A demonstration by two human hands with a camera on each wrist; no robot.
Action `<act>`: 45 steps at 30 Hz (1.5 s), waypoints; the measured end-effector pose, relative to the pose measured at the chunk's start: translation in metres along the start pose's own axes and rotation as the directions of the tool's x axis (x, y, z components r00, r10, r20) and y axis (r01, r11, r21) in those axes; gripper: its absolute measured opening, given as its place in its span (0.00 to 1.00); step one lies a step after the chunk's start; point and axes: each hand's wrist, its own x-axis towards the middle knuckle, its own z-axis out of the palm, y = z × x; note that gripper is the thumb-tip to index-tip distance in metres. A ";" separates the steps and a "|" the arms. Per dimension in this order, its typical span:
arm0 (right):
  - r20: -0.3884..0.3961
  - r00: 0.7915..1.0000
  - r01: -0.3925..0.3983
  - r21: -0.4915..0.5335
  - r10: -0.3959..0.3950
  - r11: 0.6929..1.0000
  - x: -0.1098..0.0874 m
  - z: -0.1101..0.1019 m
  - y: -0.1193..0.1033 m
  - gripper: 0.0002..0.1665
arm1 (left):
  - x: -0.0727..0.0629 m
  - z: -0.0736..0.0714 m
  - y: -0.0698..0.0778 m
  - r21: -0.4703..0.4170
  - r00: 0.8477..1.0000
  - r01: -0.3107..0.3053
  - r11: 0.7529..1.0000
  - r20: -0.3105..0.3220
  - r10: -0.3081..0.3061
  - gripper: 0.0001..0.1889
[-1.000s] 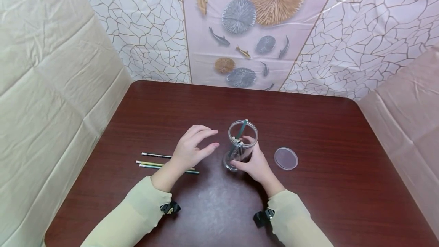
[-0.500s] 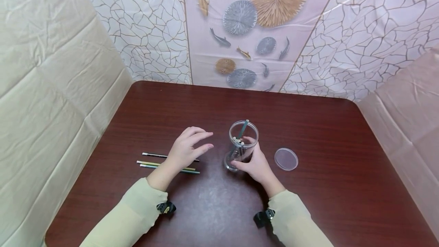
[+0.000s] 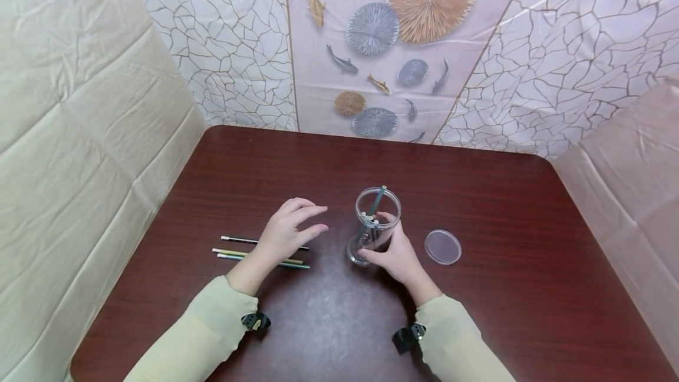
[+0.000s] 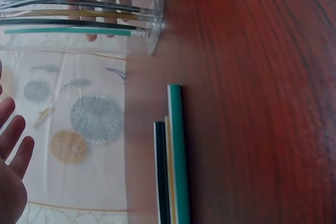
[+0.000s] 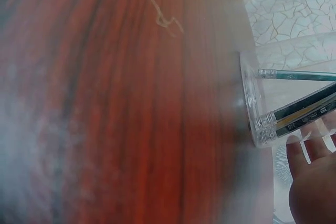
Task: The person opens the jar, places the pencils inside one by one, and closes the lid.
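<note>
My right hand (image 3: 394,257) grips a clear plastic jar (image 3: 352,253) standing on the table, thumb at the near side and fingers round the back. Several pencils stand inside; a green pencil (image 3: 378,199) leans up to the rim, while the others sit lower. The left wrist view shows dark, yellowish and green pencils (image 4: 68,31) through the jar's wall. My left hand (image 3: 281,234) hovers left of the jar with fingers spread and nothing between them. Beneath it lie a black pencil (image 3: 239,240), a yellow pencil (image 3: 229,252) and a green pencil (image 3: 228,257), partly hidden by the wrist.
A round clear lid (image 3: 442,247) lies flat on the brown table (image 3: 504,299), right of the jar. Patterned cloth (image 3: 318,75) hangs behind the table's far edge, and pale cloth stands along both sides.
My left hand has drawn slightly left and down, away from the jar, uncovering more of the black pencil. My right hand and the jar stay in place.
</note>
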 end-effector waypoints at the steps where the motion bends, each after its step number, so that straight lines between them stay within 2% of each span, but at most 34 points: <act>1: 0.001 1.000 -0.001 -0.002 0.001 1.000 0.000 0.000 0.000 0.49 | -0.001 0.000 -0.002 0.005 1.000 0.008 1.000 0.010 -0.008 0.20; 5: 0.004 1.000 -0.004 -0.011 0.004 1.000 0.000 0.000 0.001 0.49 | -0.006 0.000 -0.009 0.029 0.996 0.047 0.998 0.070 -0.049 0.20; 9: 0.007 1.000 -0.007 -0.012 0.007 1.000 0.000 0.000 0.000 0.49 | -0.013 0.000 -0.016 0.044 0.984 0.099 0.994 0.145 -0.104 0.19; 13: 0.009 1.000 -0.005 -0.009 0.006 1.000 0.001 0.000 -0.001 0.49 | -0.020 -0.001 -0.023 0.066 0.960 0.163 0.984 0.219 -0.173 0.19; 20: 0.009 1.000 0.009 -0.013 -0.009 1.000 0.002 0.000 -0.002 0.49 | -0.029 -0.002 -0.031 0.077 0.916 0.256 0.964 0.298 -0.268 0.19; 23: 0.009 1.000 0.005 -0.018 -0.004 1.000 0.002 0.000 -0.002 0.48 | -0.032 -0.002 -0.034 0.078 0.902 0.278 0.958 0.323 -0.288 0.19; 31: 0.006 1.000 -0.011 -0.025 0.011 1.000 0.001 0.000 -0.001 0.48 | -0.040 0.000 -0.045 0.068 0.893 0.273 0.960 0.354 -0.279 0.18; 39: 0.009 1.000 -0.009 -0.026 0.009 1.000 0.002 0.001 0.001 0.48 | -0.049 0.002 -0.055 0.068 0.858 0.329 0.942 0.396 -0.328 0.15; 45: 0.009 1.000 -0.004 -0.024 0.004 1.000 0.002 0.001 0.002 0.48 | -0.054 0.005 -0.059 0.101 0.847 0.327 0.940 0.410 -0.338 0.14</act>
